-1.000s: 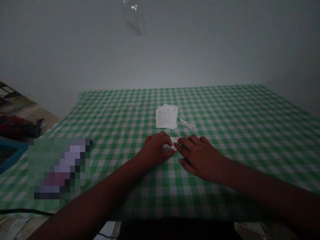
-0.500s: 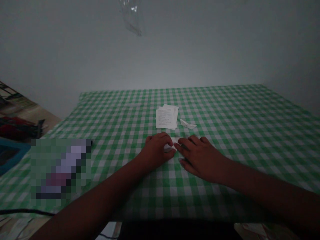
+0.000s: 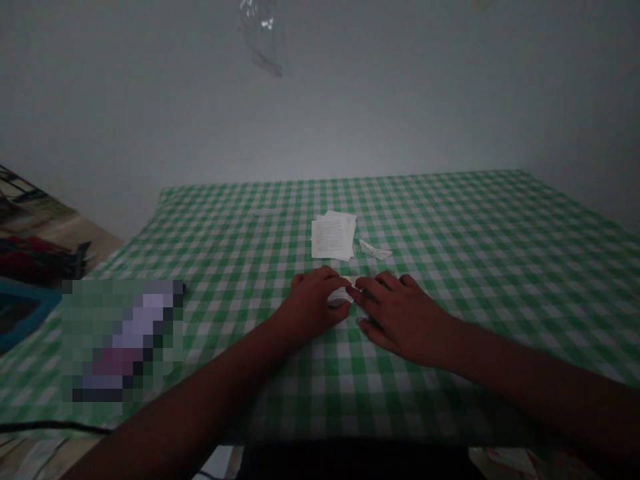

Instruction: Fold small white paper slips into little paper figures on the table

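Observation:
A small piece of white printed paper (image 3: 340, 297) lies low on the cloth between my two hands, partly hidden by fingers. My left hand (image 3: 314, 301) curls around it, thumb at its near side and fingertips over its far side. From the right, my right hand (image 3: 407, 313) rests palm down with its fingers apart; its index fingertip touches the paper's right part, and the thumb sits away from it. Beyond the hands is a small stack of printed paper sheets (image 3: 331, 238). A folded paper piece (image 3: 375, 250) lies just right of that stack.
A green and white checked tablecloth (image 3: 460, 227) covers the table. At the left lies a pixelated flat object (image 3: 130, 340), with a black cable (image 3: 50, 425) below it. A clear plastic bag (image 3: 265, 40) hangs on the wall. A blue object (image 3: 35, 313) stands beyond the left edge.
The left index finger has shifted slightly right over the paper, and more of its printed surface shows between the left thumb and fingers. The right hand has barely moved.

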Available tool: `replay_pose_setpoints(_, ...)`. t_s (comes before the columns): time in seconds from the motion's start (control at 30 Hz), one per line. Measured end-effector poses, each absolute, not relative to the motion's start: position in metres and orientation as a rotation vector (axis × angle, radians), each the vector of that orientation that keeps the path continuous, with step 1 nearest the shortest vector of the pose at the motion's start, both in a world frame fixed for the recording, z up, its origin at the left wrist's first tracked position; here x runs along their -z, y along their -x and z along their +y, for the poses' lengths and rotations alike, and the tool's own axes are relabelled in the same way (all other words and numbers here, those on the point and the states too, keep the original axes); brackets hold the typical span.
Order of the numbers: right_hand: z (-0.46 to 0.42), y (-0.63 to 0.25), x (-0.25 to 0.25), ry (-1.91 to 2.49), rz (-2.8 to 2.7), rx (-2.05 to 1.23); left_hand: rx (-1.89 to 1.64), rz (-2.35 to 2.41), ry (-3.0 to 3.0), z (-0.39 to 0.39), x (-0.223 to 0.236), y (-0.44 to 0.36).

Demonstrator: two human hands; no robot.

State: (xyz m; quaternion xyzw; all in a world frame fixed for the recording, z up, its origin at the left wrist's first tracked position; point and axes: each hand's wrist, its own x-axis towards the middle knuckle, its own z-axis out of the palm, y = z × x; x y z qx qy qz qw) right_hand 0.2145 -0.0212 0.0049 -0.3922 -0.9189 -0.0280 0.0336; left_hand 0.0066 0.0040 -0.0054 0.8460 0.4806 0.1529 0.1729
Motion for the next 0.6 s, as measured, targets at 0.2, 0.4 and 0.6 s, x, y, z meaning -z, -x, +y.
replay_pose_setpoints(0.2, -0.021, -0.216, -0.006, 1.177, -2.821, 0.089, -0.433, 1.344, -2.402, 0.003, 0.004, -0.006)
replay_pose_setpoints(0.4, -0.021, -0.218, -0.014, 1.117, -2.83, 0.049, -0.44, 1.356, -2.43, 0.001, 0.004, -0.007)
replay_pose_setpoints(0.6, -0.018, -0.221, -0.019, 1.07, -2.841, 0.013, -0.448, 1.379, -2.427, -0.001, 0.005, -0.007)
